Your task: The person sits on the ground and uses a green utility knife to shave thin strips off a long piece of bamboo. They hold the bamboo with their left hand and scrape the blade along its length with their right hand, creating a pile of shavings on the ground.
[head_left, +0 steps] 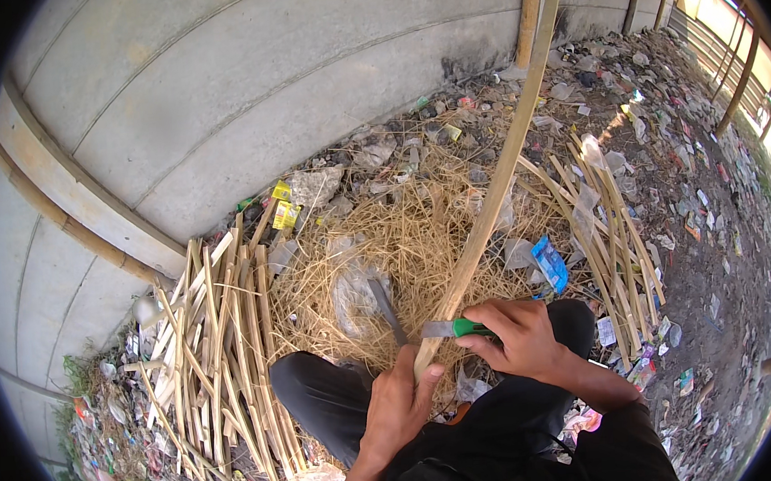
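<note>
Knife (465,327) against a long pale strip (501,201), stacks at either side

The left hand (395,405) closes its fingers around the strip's lower end, between the knees. The right hand's fingers wrap the knife's green handle, its blade crossing the strip just above the left hand. From there the strip slants up and away over the straw (442,214), its far tip overlapping a post (531,16) by the grey wall (302,76) in view. The left stack of strips (224,359) ends near the left knee (317,393); the right stack (614,242) lies beyond the right knee (577,321), leaving straw between them. A dark blade (387,310) lies just beyond the left hand; whether it touches is unclear.
</note>
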`<state>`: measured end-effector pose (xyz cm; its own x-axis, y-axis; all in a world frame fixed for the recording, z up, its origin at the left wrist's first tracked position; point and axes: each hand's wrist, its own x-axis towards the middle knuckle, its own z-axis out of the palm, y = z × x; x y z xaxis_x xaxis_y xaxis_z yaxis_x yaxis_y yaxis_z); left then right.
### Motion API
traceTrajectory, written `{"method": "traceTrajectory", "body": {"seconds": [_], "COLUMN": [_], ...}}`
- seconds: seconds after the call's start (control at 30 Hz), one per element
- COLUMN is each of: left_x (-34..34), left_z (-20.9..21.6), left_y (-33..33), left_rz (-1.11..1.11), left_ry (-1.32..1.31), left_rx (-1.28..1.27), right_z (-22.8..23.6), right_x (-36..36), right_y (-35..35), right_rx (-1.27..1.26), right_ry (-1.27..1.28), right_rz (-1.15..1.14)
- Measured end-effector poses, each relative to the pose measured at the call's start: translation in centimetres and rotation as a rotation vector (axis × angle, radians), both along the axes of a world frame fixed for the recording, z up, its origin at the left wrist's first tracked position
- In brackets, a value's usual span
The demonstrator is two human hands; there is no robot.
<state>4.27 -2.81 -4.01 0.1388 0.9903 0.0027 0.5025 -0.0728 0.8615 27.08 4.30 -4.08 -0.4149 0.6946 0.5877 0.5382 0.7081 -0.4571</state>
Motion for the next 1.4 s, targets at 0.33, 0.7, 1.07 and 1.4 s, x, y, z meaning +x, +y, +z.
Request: {"method": "traceTrajectory", "body": {"seconds": [0.33,0.7,1.07,1.4], "left_x": [-0.3,-0.5,-0.6,-1.1], "left_z": [0.3,0.1,-0.2,-0.1], "left_y": [-0.4,-0.7,-1.1,-1.6], "left_rz": [0.005,-0.005,0.009,0.019], "left_ry": [0.029,0.061,0.072,0.081], "left_rx": [-0.057,-0.089,-0.098,-0.135], "right_z": [0.5,0.4,0.2,-0.1], "right_x": [-0.2,0.0,-0.2,0.4], "right_y": [0.2,0.2,-0.2,1.2], "right_rx": [0.009,0.033,0.033,0.17], "right_ry": [-0.006,-0.031,-0.081,-0.004], "right_rz": [0.006,-0.016,-0.037,-0.157]}}
